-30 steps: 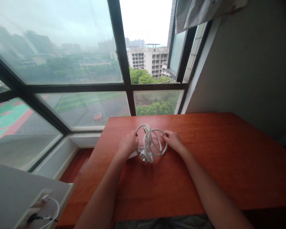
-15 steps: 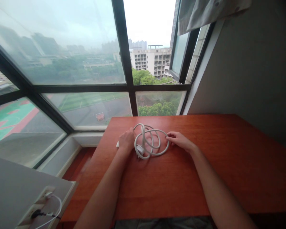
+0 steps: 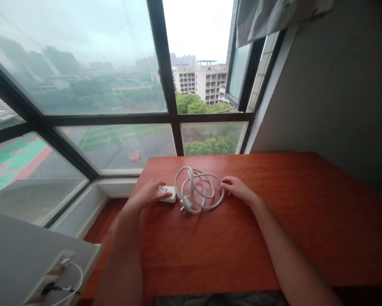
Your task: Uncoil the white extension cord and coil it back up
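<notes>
A white power strip [image 3: 169, 194] lies on the reddish-brown table, its socket holes facing up. My left hand [image 3: 146, 194] has its thumb and fingers around the strip's left end, which they partly cover. To the right of the strip, its pale cable [image 3: 206, 207] lies in loose, overlapping loops. The plug [image 3: 185, 205], with metal prongs pointing toward me, rests among the loops close to the strip. At the right edge of the coil my right hand [image 3: 237, 188] pinches the cable between thumb and fingertips.
The wooden table [image 3: 223, 250] reaches up to a dark-framed window [image 3: 175, 119]. A grey wall [image 3: 325, 93] stands on the right. At lower left, a low partition [image 3: 28, 250] carries wall sockets with a white plug [image 3: 65, 262] and a black plug [image 3: 49, 289] in them.
My left hand has moved left from the cable loops to the power strip, uncovering the strip and the plug. My right hand stays at the coil's right side.
</notes>
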A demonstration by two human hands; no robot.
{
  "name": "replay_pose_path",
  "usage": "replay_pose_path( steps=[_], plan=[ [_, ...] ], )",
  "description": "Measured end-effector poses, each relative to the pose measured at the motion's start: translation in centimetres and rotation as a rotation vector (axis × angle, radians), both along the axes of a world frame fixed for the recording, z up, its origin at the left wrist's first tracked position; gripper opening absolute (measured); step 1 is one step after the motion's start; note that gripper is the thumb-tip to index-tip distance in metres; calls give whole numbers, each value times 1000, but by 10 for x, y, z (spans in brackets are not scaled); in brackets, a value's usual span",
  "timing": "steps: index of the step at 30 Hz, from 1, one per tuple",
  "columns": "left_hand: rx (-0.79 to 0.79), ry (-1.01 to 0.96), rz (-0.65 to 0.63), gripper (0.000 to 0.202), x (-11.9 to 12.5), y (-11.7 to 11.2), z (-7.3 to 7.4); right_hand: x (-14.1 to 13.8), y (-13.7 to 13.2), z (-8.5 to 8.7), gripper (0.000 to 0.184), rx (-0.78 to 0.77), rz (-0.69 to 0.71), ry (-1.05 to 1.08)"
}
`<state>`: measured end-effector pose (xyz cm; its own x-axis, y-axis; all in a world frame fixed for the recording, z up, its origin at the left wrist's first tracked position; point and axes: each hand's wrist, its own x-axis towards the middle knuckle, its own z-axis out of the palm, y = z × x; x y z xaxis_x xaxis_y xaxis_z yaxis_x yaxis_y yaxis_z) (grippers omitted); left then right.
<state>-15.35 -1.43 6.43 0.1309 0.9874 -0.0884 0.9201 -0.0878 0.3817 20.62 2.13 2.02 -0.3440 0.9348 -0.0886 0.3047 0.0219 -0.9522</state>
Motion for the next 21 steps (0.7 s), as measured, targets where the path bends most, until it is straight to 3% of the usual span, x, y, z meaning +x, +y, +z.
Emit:
replay_pose_path(
  steps=[4, 8, 10, 15, 19, 21],
  plan=[
    [-16, -84, -80, 75, -7, -10, 2, 0, 0, 0, 18, -5, 4, 5],
    [-1, -163, -64, 48, -7, -15, 3, 0, 1, -1, 16, -17, -24, 18],
    [21, -337, -71, 42, -8, -19, 7, 0, 1, -1, 16, -29, -51, 27],
    [23, -904, -15, 57, -4, -30, 26, -1, 0, 2, 14, -55, -110, 57],
    [157, -1254, 64, 64, 19, -28, 34, -3, -1, 4, 15, -53, -110, 103],
    [172, -1402, 57, 54, 35, -25, 35, -4, 0, 2, 16, -50, -106, 104]
  ],
)
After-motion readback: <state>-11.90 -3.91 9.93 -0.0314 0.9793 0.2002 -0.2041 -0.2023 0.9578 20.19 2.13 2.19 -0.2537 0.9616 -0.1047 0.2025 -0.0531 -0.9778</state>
